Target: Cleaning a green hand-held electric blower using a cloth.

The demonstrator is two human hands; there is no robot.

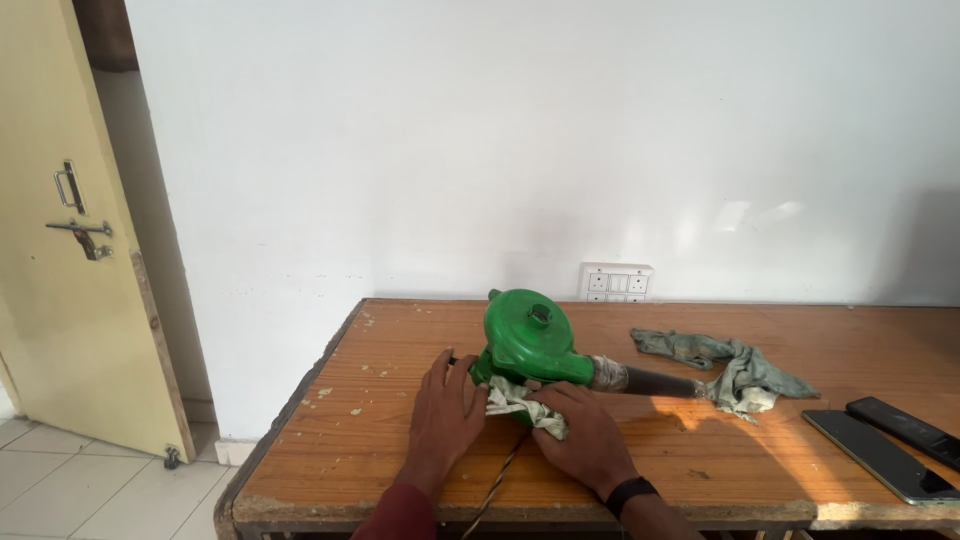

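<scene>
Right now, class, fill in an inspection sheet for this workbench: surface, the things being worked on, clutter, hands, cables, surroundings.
Surface: wooden table, worn, pale flecks near its left edge.
Things in hand: green blower lying on the table, dark nozzle pointing right; pale rag pressed against its body.
Clutter: grey-green cloth at the nozzle tip; two dark flat devices at right.
Hands: left hand flat beside the blower; right hand on the rag.
Cables: braided cord running off the front edge.
Surroundings: white wall, switch plate, yellow door ajar.
</scene>
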